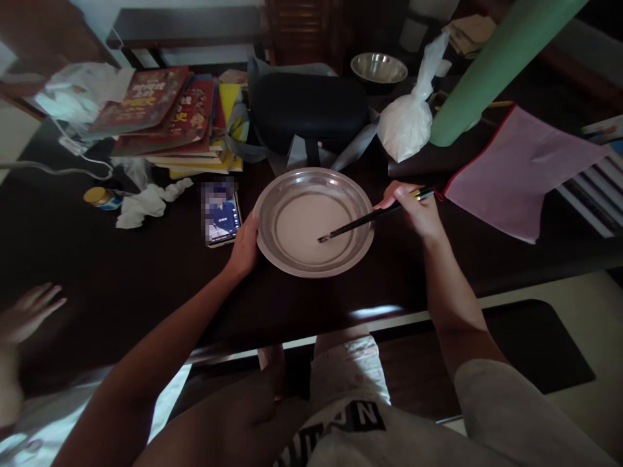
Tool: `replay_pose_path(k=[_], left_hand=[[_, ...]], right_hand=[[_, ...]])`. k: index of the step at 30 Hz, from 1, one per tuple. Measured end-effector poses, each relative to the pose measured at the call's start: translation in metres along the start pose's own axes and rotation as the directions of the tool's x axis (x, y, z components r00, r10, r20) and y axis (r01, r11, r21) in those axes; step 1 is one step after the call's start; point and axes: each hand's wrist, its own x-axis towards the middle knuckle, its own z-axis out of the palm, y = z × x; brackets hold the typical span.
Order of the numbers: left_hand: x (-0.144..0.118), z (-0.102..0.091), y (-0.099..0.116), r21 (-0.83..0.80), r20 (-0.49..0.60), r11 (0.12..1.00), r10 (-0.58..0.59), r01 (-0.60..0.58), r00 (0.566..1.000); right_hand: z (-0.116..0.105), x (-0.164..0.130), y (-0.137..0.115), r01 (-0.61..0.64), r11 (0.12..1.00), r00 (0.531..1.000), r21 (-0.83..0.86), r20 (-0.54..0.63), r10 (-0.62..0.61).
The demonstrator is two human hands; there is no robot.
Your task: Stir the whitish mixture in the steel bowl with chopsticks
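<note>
A wide steel bowl [272,201] with pale liquid batter in it sits on the dark table [146,279] in front of me. My left hand [243,250] grips the bowl's left rim. My right hand [418,211] holds a pair of dark chopsticks [365,220] just right of the bowl. Their tips dip into the batter near the bowl's middle.
A phone [222,217] with a lit screen lies left of the bowl. Behind are stacked books [170,117], a black case [306,110], a white plastic bag [406,120], a small steel bowl [378,68], a green roll [491,65] and a pink folder [520,168]. Another person's hand [26,314] rests at far left.
</note>
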Motion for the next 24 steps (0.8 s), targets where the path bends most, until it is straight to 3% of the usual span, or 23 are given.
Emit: replay_pose_path(k=[4,8,10,15,20,24], left_hand=[[0.001,-0.002,-0.005,0.022,-0.001,1.0,0.016,-0.016,1.0],[0.002,-0.003,-0.01,0.025,-0.018,0.999,0.032,-0.032,0.999],[0.002,-0.003,-0.012,0.017,-0.02,0.999,0.044,-0.043,0.999],[0.002,0.0,-0.02,-0.128,-0.003,0.992,0.021,-0.021,1.0],[-0.001,0.002,-0.027,-0.329,0.052,0.942,-0.047,0.061,0.998],[-0.002,0.001,-0.032,-0.269,0.059,0.962,-0.033,0.048,0.998]], right_hand=[[0.001,0.0,0.0,0.022,1.0,0.994,0.0,0.106,-0.021],[-0.001,0.0,0.0,0.027,0.999,0.999,-0.018,-0.028,-0.027],[-0.001,0.0,0.0,0.022,1.0,0.999,-0.001,-0.037,-0.022],[0.002,0.0,-0.001,0.034,0.999,0.992,-0.006,0.125,-0.033],[-0.001,0.0,-0.003,0.008,0.999,1.0,-0.051,-0.024,-0.01],[0.0,0.0,-0.002,0.024,1.0,0.995,-0.007,0.093,-0.024]])
